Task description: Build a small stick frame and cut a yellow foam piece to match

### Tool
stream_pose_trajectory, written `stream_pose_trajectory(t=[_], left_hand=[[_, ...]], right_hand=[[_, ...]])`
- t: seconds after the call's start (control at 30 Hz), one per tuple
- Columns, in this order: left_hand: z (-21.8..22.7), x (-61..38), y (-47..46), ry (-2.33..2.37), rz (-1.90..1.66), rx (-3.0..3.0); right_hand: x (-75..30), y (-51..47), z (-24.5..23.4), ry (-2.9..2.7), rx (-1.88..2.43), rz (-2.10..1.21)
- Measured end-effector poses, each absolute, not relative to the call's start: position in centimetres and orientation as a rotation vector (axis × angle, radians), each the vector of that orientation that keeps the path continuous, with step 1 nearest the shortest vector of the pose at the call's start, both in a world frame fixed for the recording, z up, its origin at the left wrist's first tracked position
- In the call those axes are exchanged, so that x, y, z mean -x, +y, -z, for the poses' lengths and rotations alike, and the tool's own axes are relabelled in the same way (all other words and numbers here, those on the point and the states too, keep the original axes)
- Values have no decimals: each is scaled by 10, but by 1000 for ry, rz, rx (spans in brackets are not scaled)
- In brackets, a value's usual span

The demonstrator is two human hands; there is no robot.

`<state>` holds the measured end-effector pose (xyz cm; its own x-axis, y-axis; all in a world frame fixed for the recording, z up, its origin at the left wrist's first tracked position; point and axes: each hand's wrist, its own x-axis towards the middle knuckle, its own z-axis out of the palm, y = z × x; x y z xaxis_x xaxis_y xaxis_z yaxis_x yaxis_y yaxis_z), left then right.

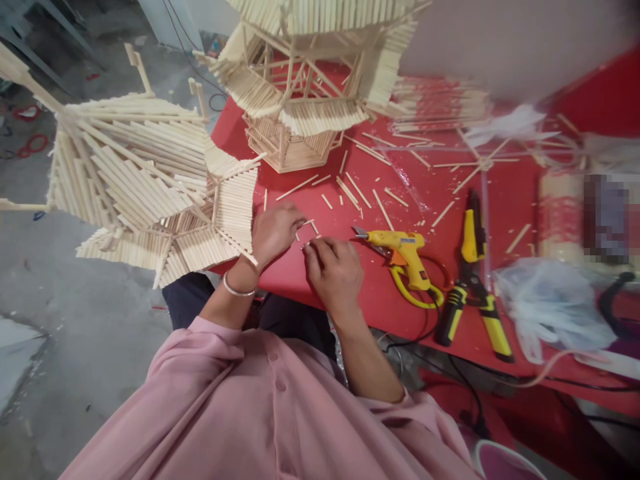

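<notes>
- Head view, centre: short cut sticks (315,228) lie in a small, angled outline on the red tabletop (280,272), between the 2 hands.
- The left hand (278,230), at the outline's 9 o'clock, has its fingers bent and nearly together over the sticks; I cannot tell whether they grip 1.
- The right hand (336,272), at 5 o'clock, has thumb and forefinger almost meeting beside a stick end; a hold is likewise unclear.
- Good handling here probably means light fingertip pressure, ends butted flush, and skin clear of any glue.
- The yellow glue gun (407,252) lies at 3 o'clock, nozzle aimed towards the right hand; reach around its tip.
- At 9 o'clock, the stick-built roof (150,180) crowds the left forearm, so that elbow has little room.
- The table's near edge runs close at 6 o'clock; scattered sticks (347,191) litter 1 o'clock.
</notes>
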<state>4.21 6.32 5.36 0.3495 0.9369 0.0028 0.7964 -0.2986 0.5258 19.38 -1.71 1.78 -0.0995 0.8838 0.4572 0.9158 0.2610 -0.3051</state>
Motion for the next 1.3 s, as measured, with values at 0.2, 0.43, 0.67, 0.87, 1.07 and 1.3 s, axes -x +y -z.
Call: stream_pose_trajectory(t=[0.2, 0.43, 0.67, 0.87, 1.07, 1.3], left_hand=[[-56, -43, 63, 1502, -427, -2162], [-53, -42, 62, 1484, -449, -2176], [-52, -42, 62, 1472, -467, -2178], [-52, -42, 63, 1480, -461, -2177], [-53, -42, 62, 1487, -446, -2174], [-52, -42, 63, 1482, -445, -2181]], right_hand=[[-193, -18, -21, -2000, 1595, 133], [-193, -17, -20, -2042, 1638, 104], [-194, -18, -18, -2029, 1662, 28], [-194, -18, -19, -2069, 1661, 91], [-194, -17, -18, -2067, 1634, 130], [-194, -17, -18, -2079, 1648, 106]])
